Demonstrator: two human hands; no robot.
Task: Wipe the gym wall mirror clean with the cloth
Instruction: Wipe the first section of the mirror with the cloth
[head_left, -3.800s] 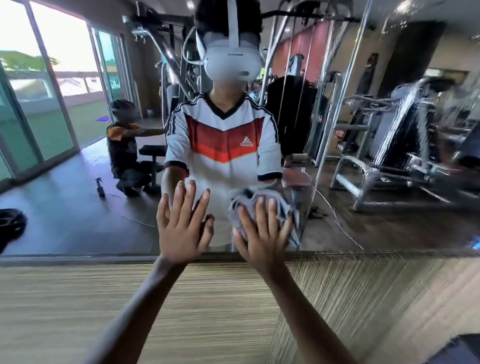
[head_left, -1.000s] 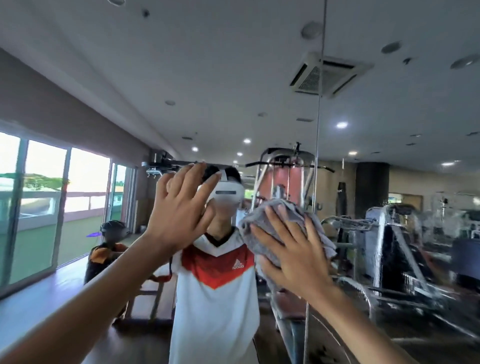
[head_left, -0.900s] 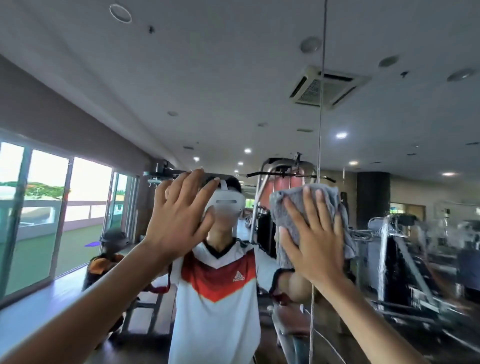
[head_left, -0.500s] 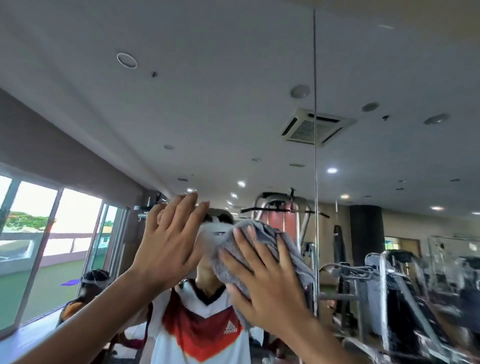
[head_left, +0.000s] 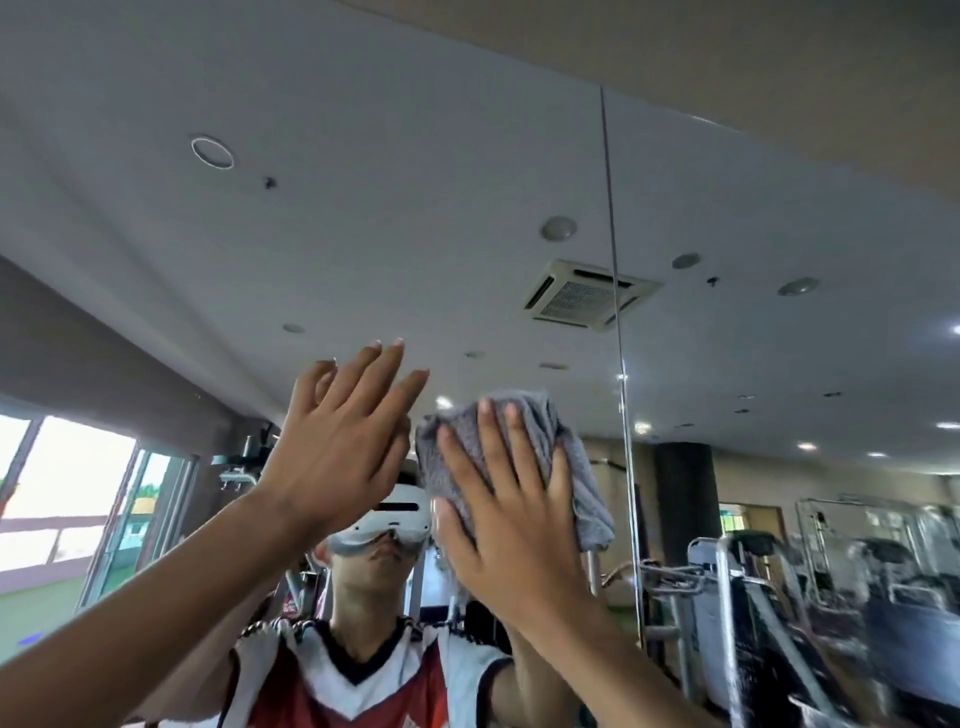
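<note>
Head view | step: wiping the upper glass of the mirror (head_left: 395, 218) | right hand (head_left: 514, 530), fingers straight and spread, presses the cloth (head_left: 584, 493) flat just left of the mirror seam (head_left: 613, 291) | left hand (head_left: 337, 447) flat, empty, further left of seam | cloth grey, bunched, creased | next: likely sweep upward, firm even pressure

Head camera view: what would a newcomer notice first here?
Two hands raised in the centre: the right hand presses a grey cloth flat against the gym wall mirror, and the left hand is held open just left of it. Behind them the mirror reflects a person in a white headset, low centre, and a ceiling air vent, upper right.
</note>
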